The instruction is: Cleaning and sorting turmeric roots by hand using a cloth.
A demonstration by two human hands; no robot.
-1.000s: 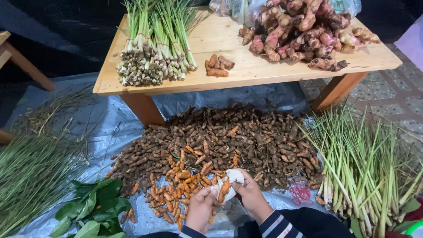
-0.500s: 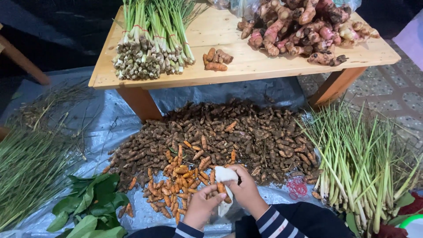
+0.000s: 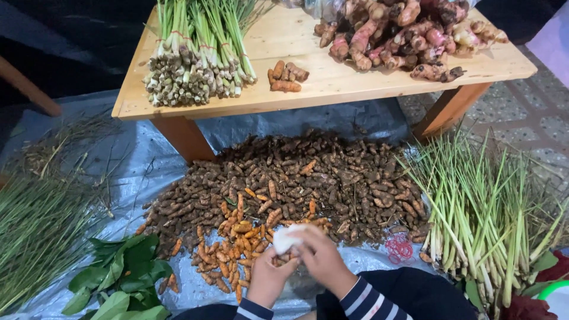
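My left hand [image 3: 268,277] and my right hand [image 3: 320,259] meet low in the frame, above the near edge of a big heap of brown turmeric roots [image 3: 332,184]. Between them is a bunched white cloth [image 3: 284,239], which my right hand presses from above. My left hand grips from below; a root inside the cloth is hidden. A smaller pile of clean orange turmeric roots [image 3: 234,252] lies just left of my hands on the grey tarp [image 3: 148,172].
A low wooden table [image 3: 332,83] stands behind the heap with bundled lemongrass [image 3: 192,53], a few orange roots [image 3: 284,77] and pink galangal [image 3: 403,35]. Loose lemongrass stalks [image 3: 492,213] lie right, thin green stalks [image 3: 41,231] and leaves [image 3: 121,272] left, red rubber bands [image 3: 400,249] near my right arm.
The orange root seen in the cloth earlier is now covered. My right hand has moved over the bunched cloth, and both hands shifted slightly left and down.
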